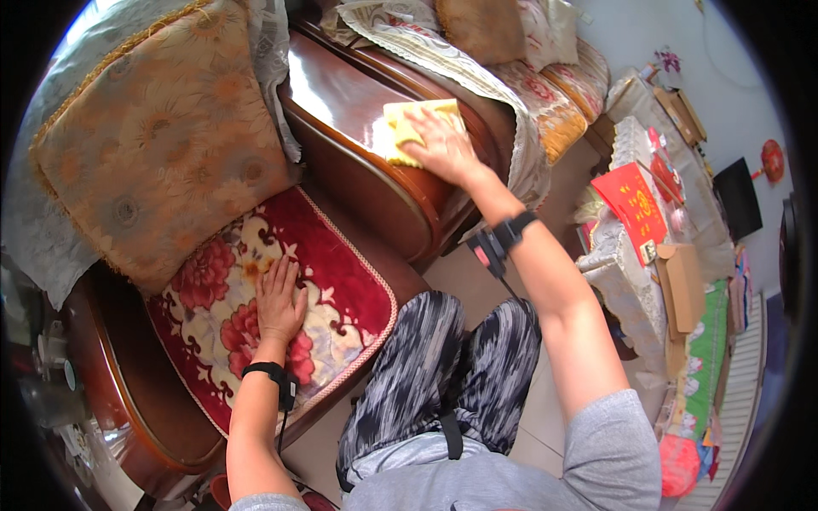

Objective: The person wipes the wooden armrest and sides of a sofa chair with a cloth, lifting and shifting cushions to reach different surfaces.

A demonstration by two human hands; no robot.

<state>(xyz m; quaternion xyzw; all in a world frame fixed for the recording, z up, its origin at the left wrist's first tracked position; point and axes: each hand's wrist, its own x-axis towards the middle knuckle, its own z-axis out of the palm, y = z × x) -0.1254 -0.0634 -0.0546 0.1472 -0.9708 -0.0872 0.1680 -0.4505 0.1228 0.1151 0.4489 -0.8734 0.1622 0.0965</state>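
Note:
Under my right hand (441, 147) lies a folded yellow cloth (397, 121), pressed flat on the glossy wooden armrest (332, 96) of a brown armchair. The fingers are spread over the cloth, and the palm reaches past its near edge. My left hand (280, 299) rests palm down on a red seat mat (339, 255) with a flower pattern. Its fingers point towards the chair back, and it holds nothing. A tan cushion (166, 147) with a sunflower print and fringed edge leans against the backrest behind the mat.
Left of the seat is the other wooden armrest (128, 409). A sofa with a lace-edged cover (473, 70) stands beyond the right armrest. At right, a lace-covered table (620, 281) bears a red paper bag (632, 204) and a cardboard box (682, 287).

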